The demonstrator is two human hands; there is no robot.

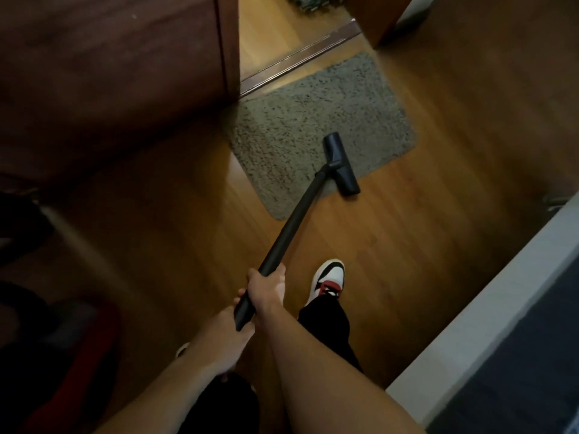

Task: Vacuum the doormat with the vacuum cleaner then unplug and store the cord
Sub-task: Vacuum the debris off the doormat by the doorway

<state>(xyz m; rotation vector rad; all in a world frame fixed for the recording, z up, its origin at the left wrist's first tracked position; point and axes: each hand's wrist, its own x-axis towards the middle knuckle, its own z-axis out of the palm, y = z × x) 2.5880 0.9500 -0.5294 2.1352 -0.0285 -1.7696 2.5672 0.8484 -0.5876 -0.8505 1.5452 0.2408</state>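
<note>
A grey shaggy doormat (313, 120) lies on the wooden floor in front of a doorway. The black floor nozzle (341, 164) of the vacuum cleaner rests on the mat's near right part, its near end over the mat's edge. A black wand (294, 220) runs from the nozzle down to my hands. My right hand (268, 289) grips the wand higher up. My left hand (224, 336) holds the wand's lower end just behind it. No cord or plug shows.
A dark wooden door (109, 73) stands at the left, beside a threshold strip (300, 54). My shoe (327, 280) is on the floor near the mat. A red and black object (62, 355), blurred, sits at lower left. A white-edged furniture piece (501, 324) fills the lower right.
</note>
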